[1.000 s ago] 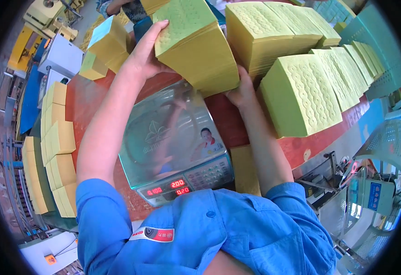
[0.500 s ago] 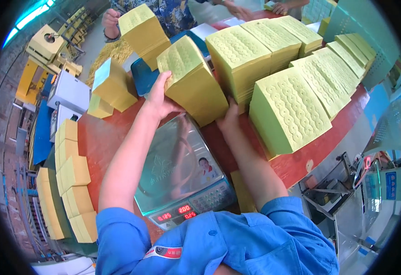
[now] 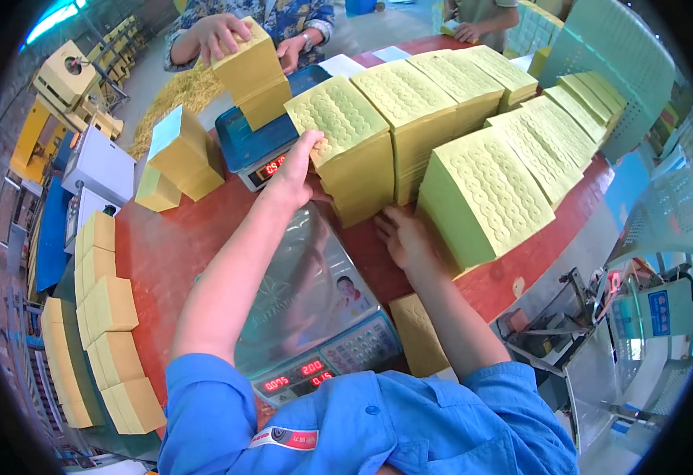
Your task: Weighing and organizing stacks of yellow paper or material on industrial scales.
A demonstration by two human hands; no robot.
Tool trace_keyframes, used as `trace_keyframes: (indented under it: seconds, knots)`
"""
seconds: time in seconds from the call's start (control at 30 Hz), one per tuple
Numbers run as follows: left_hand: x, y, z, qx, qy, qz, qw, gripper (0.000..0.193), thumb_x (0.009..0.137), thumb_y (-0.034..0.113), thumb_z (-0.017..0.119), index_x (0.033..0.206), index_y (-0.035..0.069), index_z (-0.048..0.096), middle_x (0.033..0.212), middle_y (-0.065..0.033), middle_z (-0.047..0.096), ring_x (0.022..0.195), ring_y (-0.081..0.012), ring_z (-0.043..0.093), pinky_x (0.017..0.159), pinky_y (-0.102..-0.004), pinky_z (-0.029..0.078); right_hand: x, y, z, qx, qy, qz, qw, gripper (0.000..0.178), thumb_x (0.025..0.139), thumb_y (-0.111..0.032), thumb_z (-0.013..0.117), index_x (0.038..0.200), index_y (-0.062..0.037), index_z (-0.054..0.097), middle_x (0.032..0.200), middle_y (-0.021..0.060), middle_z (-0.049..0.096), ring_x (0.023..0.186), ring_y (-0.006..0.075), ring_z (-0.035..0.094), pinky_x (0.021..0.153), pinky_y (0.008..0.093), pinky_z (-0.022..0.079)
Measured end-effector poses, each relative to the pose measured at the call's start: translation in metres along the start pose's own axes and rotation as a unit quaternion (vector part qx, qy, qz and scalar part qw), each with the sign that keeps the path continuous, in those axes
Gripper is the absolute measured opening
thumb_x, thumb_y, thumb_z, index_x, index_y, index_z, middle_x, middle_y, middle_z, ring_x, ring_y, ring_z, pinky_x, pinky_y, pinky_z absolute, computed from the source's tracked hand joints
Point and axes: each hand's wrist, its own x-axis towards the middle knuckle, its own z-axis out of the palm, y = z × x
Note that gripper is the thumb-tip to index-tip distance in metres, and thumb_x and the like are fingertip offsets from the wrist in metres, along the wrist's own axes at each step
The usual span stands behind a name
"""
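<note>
A tall stack of yellow paper (image 3: 354,178), its top embossed with rows of round wavy marks, stands on the red table at the left end of a row of similar stacks (image 3: 406,91). My left hand (image 3: 295,174) grips its left side, the thumb at the upper near corner. By the stack's bottom right, my right hand (image 3: 402,233) has its fingers apart and holds nothing. Beneath my forearms lies a digital scale (image 3: 315,293) with a clear-covered pan and lit red figures. Another row of embossed stacks (image 3: 493,194) stands to the right of my right hand.
Across the red table (image 3: 156,253), a co-worker's hands (image 3: 224,36) hold a yellow paper block (image 3: 247,59) above another on a blue-topped scale (image 3: 232,142). More yellow blocks (image 3: 121,356) line the left side. A perforated green panel (image 3: 620,71) rises at the far right.
The stack has moved from a tilt over my scale to upright against the row. My right hand has let go of its base. The co-worker's hands have come onto the far block.
</note>
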Motion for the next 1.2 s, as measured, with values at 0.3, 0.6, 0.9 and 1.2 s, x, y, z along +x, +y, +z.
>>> trace_keyframes:
  seconds: [0.3,0.6,0.9,1.2]
  knots:
    - [-0.003,-0.002,0.014,0.004,0.047,0.130,0.990,0.055,0.084,0.040,0.057,0.128,0.007,0.052,0.124,-0.0124,0.056,0.114,-0.0296,0.053,0.095,-0.0509,0.042,-0.095,-0.027,-0.003,-0.184,-0.128,-0.110,0.968,0.049,0.093,-0.015,0.058,0.139,-0.0007,0.047,0.140,0.0129,0.051,0.126,0.0254,0.050,0.104,0.0376,0.040]
    - [-0.231,-0.148,-0.001,0.095,0.200,0.459,0.860,0.039,0.101,0.017,0.045,0.135,-0.001,0.048,0.136,-0.0166,0.052,0.127,-0.0237,0.049,0.104,-0.0410,0.041,-0.228,-0.030,-0.116,-0.584,-0.014,-0.374,0.720,0.045,0.083,-0.002,0.061,0.127,0.0018,0.055,0.135,0.0200,0.055,0.125,0.0308,0.053,0.102,0.0353,0.043]
    - [-0.385,-0.310,0.010,0.004,0.486,0.294,0.823,0.020,0.099,0.015,0.050,0.098,0.001,0.064,0.096,-0.0104,0.069,0.086,-0.0157,0.066,0.077,-0.0295,0.054,-0.243,0.006,-0.158,-0.612,-0.095,-0.367,0.694,0.060,0.076,0.006,0.065,0.134,0.0008,0.050,0.143,0.0201,0.047,0.132,0.0361,0.045,0.108,0.0410,0.039]
    - [-0.478,-0.365,-0.004,0.132,0.575,0.253,0.767,0.023,0.097,0.018,0.050,0.097,-0.001,0.064,0.089,-0.0079,0.064,0.081,-0.0172,0.061,0.077,-0.0303,0.050,-0.283,0.002,-0.135,-0.589,-0.150,-0.436,0.664,0.056,0.079,0.006,0.062,0.133,-0.0018,0.051,0.137,0.0206,0.052,0.131,0.0352,0.047,0.108,0.0431,0.039]
